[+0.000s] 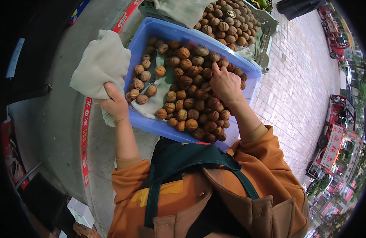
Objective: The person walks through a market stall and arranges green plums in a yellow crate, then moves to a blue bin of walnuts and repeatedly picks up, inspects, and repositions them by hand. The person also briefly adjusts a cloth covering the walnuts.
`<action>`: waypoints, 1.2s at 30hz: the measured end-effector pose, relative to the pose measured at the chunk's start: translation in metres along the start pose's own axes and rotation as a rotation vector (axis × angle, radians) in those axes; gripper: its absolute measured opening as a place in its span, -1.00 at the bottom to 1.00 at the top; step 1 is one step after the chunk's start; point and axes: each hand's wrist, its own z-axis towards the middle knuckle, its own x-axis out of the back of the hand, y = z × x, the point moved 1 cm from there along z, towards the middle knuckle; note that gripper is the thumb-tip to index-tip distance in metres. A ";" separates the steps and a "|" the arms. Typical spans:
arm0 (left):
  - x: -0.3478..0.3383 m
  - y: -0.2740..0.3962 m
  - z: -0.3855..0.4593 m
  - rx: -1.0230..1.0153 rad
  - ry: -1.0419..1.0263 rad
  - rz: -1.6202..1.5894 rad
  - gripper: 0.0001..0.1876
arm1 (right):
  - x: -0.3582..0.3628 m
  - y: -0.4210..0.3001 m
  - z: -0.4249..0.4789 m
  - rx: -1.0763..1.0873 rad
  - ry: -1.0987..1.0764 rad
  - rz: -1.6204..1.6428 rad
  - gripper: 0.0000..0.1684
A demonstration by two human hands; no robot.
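My left hand [114,101] grips a folded pale green cloth [104,64] beside the left wall of a blue plastic crate [135,119]. Many walnuts in their shells [192,114] fill the middle and right of the crate, with a few on its left side. Another pale cloth [145,108] lies under some of them. My right hand [226,83] is over the walnuts at the right, its index finger extended onto them near the far wall. The fingertips' undersides are hidden, so whether it holds a walnut does not show.
Beyond the blue crate stands a pale green perforated crate [267,44] heaped with walnuts [230,22], a cloth [183,12] over its left part. Red tape [86,134] with writing runs along the floor at left. A white box [81,211] sits at lower left. Red vehicles [334,134] stand far right.
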 end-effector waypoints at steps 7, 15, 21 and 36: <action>0.000 -0.004 -0.003 -0.017 -0.008 0.016 -0.44 | 0.013 0.004 -0.001 0.097 0.044 0.009 -0.71; -0.002 0.003 -0.004 0.038 0.016 -0.035 -0.43 | 0.039 0.000 0.000 0.155 0.056 0.062 -0.74; -0.001 -0.003 -0.002 -0.041 0.018 0.000 -0.43 | 0.024 0.002 -0.002 0.178 0.055 0.069 -0.57; 0.002 -0.010 -0.005 -0.008 -0.019 0.057 -0.37 | -0.004 -0.008 0.000 0.168 0.065 -0.034 -0.65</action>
